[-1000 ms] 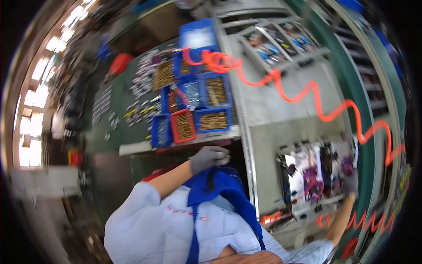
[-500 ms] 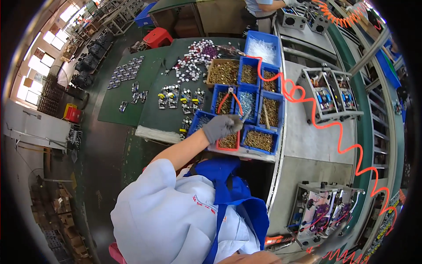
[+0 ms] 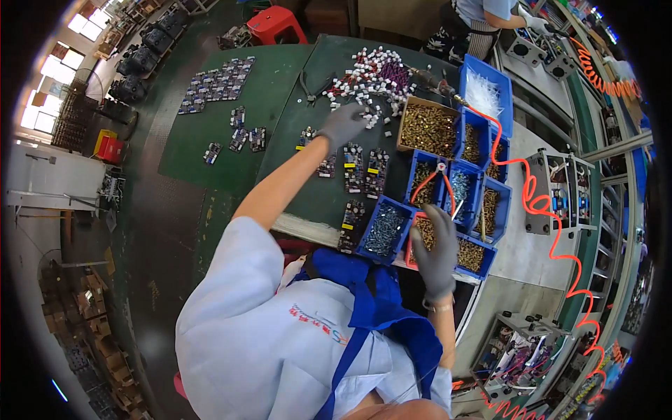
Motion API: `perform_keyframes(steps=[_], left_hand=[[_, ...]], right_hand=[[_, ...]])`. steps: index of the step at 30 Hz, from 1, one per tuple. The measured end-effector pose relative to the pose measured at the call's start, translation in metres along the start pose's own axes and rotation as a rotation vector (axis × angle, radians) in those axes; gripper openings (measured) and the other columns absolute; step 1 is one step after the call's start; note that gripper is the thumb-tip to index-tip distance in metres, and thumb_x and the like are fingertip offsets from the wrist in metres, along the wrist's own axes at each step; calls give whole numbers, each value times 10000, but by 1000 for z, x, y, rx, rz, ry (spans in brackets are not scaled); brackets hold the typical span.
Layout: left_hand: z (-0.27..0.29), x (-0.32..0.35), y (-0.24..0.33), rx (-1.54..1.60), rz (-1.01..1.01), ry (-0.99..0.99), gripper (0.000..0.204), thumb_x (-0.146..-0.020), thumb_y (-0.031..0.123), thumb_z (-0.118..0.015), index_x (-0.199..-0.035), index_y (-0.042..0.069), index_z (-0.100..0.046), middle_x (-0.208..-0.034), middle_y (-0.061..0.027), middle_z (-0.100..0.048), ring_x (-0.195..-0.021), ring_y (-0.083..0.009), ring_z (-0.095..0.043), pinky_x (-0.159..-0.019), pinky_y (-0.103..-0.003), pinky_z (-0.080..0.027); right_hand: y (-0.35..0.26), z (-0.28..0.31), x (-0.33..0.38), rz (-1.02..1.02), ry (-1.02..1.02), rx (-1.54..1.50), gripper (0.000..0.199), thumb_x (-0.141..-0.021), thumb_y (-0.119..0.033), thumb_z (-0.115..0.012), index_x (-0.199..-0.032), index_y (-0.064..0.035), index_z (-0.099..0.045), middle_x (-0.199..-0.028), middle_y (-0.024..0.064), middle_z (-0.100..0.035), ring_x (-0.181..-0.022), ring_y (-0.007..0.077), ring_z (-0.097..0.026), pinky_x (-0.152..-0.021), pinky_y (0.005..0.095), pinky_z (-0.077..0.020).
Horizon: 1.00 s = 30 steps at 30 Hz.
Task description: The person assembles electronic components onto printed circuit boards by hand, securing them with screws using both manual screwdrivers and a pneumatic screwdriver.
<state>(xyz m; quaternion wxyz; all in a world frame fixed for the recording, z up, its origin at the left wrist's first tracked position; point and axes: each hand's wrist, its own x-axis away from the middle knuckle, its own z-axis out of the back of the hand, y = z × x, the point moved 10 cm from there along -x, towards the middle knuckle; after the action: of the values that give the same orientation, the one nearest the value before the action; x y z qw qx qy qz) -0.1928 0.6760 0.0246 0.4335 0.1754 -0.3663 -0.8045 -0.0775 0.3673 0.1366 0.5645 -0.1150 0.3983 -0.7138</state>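
Observation:
My left hand (image 3: pixel 343 126), in a grey glove, reaches over the green table to the near edge of a pile of white plug connectors with coloured wires (image 3: pixel 371 73). Its fingers are drawn together at the pile; what they hold, if anything, is hidden. Circuit boards (image 3: pixel 353 168) with yellow labels lie below that wrist. My right hand (image 3: pixel 437 255), also gloved, is open, thumb and fingers apart, above a red bin of brass-coloured screws (image 3: pixel 424 231). Red-handled pliers (image 3: pixel 441 168) rest on the blue bins just beyond it.
Blue bins hold silver screws (image 3: pixel 383 229) and brass-coloured parts; a cardboard box (image 3: pixel 428 129) stands behind them. Dark-handled pliers (image 3: pixel 310 89) lie by the connectors. A coiled orange hose (image 3: pixel 535 199) crosses the right side, near metal-framed units (image 3: pixel 556 189). Another person (image 3: pixel 483 21) works at the far right.
My left hand has moved from the red bin up and left to the connector pile. My right hand has come into view over the bins. The whole view has shifted.

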Motion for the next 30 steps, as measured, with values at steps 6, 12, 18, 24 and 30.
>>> perform_keyframes(steps=[6, 12, 18, 24, 30], left_hand=[[54, 81, -126, -371, 216, 153, 436, -743, 307, -698, -1141, 156, -603, -1151, -120, -571, -1073, -334, -536, -902, -410, -457], [40, 96, -135, -430, 256, 204, 340, -764, 202, -680, -1099, 179, -630, -1086, -116, -582, -1042, -324, -543, -887, -423, -448], [73, 121, -172, -240, 305, 367, 273, -791, 136, -630, -1064, 120, -637, -1002, -86, -618, -875, -289, -618, -784, -410, -506], [44, 158, -168, 1347, 383, 256, 246, -918, 73, -511, -1144, -12, -559, -1014, -87, -630, -844, -144, -638, -730, -257, -529], [-25, 146, -60, 1616, 245, -109, 336, -927, 183, -509, -1207, 0, -475, -1031, -172, -606, -831, -244, -645, -698, -320, -561]], right_hand=[[-17, -170, -72, 76, -293, -157, 312, -803, -144, -636, -1102, -78, -580, -1065, 130, -582, -968, 333, -580, -798, 408, -485], [8, -312, -123, 89, -322, 128, 288, -812, -143, -578, -1099, -121, -569, -1068, 134, -577, -888, 346, -609, -760, 440, -502], [20, -337, -131, -11, -386, 104, 238, -813, -171, -585, -1046, -123, -573, -1023, 154, -578, -879, 349, -612, -739, 451, -504], [-35, -205, -103, 96, -98, -327, 258, -800, -95, -640, -1050, -66, -587, -973, 136, -577, -823, 329, -599, -712, 395, -490], [-16, -56, -40, -36, 214, -215, 257, -789, -90, -689, -1029, -28, -620, -847, 103, -585, -685, 196, -593, -594, 290, -479]])
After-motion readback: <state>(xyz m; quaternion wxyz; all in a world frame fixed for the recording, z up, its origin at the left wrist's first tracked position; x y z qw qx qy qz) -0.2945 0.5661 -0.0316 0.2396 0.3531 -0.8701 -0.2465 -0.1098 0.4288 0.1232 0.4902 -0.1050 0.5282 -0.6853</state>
